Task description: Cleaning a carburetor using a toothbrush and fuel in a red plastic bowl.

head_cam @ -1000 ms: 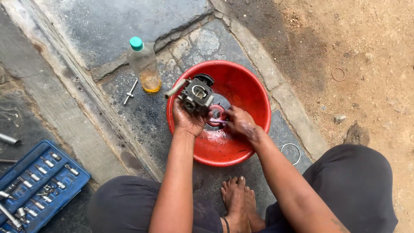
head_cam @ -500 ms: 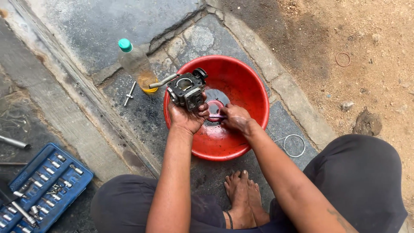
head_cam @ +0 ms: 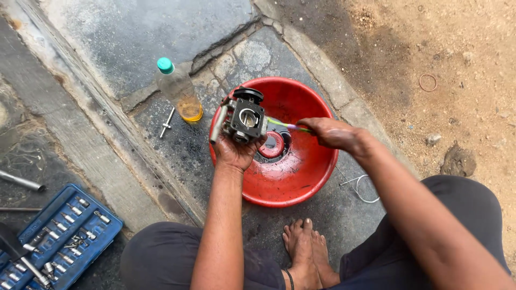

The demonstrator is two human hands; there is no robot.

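While you squat over the stone paving, a blue socket tray [head_cam: 54, 241] lies at about eight o'clock, its lid open and rows of metal sockets showing, with a bare metal rod [head_cam: 21, 181] on the ground just above it at nine o'clock. Toward eleven o'clock stands a clear plastic bottle [head_cam: 180, 94] with a green cap and a little amber liquid at its base, and a small T-shaped metal tool [head_cam: 167, 123] lies just beside it on the dark wet stone.

Your left hand [head_cam: 235, 152] is closed around the underside of a dark metal carburetor [head_cam: 244, 116], holding it up over the left rim of the red plastic basin [head_cam: 301, 182] near the centre, its round bore facing you. Inside the basin, a red ring-shaped part [head_cam: 275, 146] rests on the bottom.

Your right hand [head_cam: 333, 132], at about one o'clock, is clenched on a thin brush handle [head_cam: 287, 125] with green and purple stripes, whose tip meets the carburetor's right side. A thin wire loop [head_cam: 363, 188] lies on the ground at four o'clock, just beside the basin. Your bare feet [head_cam: 306, 252] rest at six o'clock.
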